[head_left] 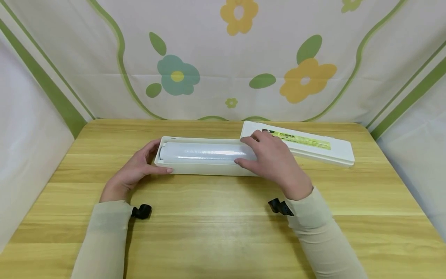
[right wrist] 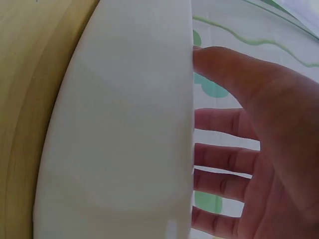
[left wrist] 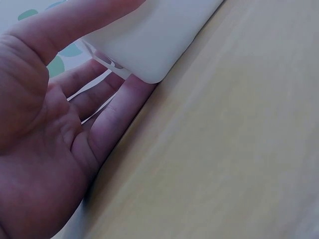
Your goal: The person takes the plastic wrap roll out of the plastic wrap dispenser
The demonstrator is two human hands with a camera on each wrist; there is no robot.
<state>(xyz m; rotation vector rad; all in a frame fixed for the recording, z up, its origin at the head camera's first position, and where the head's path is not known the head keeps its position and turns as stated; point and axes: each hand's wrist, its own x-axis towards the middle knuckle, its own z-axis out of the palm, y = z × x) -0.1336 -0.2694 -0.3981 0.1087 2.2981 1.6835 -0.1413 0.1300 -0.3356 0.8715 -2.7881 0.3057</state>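
A long white box (head_left: pixel 209 169) lies lidless on the table, with a roll of cling film (head_left: pixel 205 152) inside. My left hand (head_left: pixel 137 168) grips the box's left end, thumb along the front wall and fingers round the end and back. In the left wrist view, fingers of the left hand (left wrist: pixel 55 134) reach behind the box's corner (left wrist: pixel 149 45). Over the right part of the roll, my right hand (head_left: pixel 271 157) spans it with thumb and fingers, hiding the box's right end. The right wrist view shows the right hand's (right wrist: pixel 269 144) fingertips dipping behind the front wall (right wrist: pixel 119 124).
The white lid (head_left: pixel 343 151), with a yellow-green label, lies slanted behind the right hand on the wooden table (head_left: pixel 209 232). A flower-patterned cloth (head_left: pixel 216 58) hangs along the table's back edge. Black wrist mounts (head_left: pixel 142 211) stick out from both sleeves.
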